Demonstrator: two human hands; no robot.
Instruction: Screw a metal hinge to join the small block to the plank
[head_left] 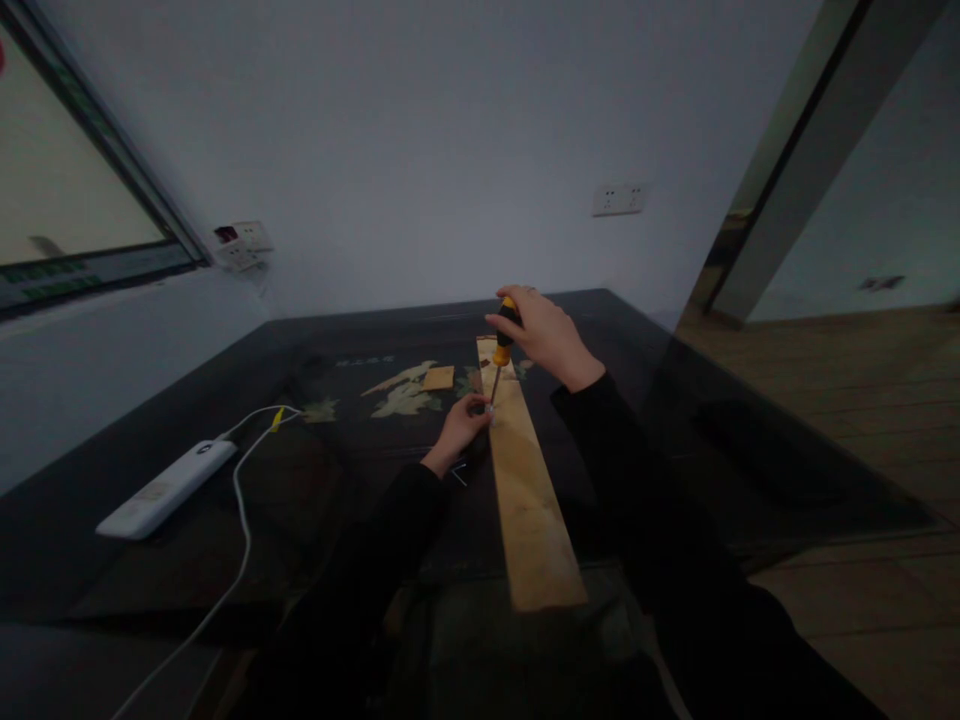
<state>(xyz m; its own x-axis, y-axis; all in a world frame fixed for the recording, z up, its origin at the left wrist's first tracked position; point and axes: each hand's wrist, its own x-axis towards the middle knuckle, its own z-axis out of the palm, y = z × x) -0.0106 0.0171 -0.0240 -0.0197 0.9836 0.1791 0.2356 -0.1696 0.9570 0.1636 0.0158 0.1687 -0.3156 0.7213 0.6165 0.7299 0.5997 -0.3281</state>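
My right hand (551,335) is wrapped round the black and yellow handle of a screwdriver (502,350). Its shaft points down, slightly tilted, to the left edge of a long wooden board (529,490). My left hand (459,430) is closed in a pinch at the screwdriver's tip, beside the board. A small pale thing (490,411) shows at its fingertips, too small to name. Below that hand, a few thin metallic pieces (460,474), perhaps screws, lie on the dark table (405,530).
A small square wooden piece (439,378) lies left of the board, on the table's painted pattern. Farther left is a white power strip (169,490) with its white cable (241,500) crossing the table's left side. A wall (450,200) with sockets (619,199) stands behind.
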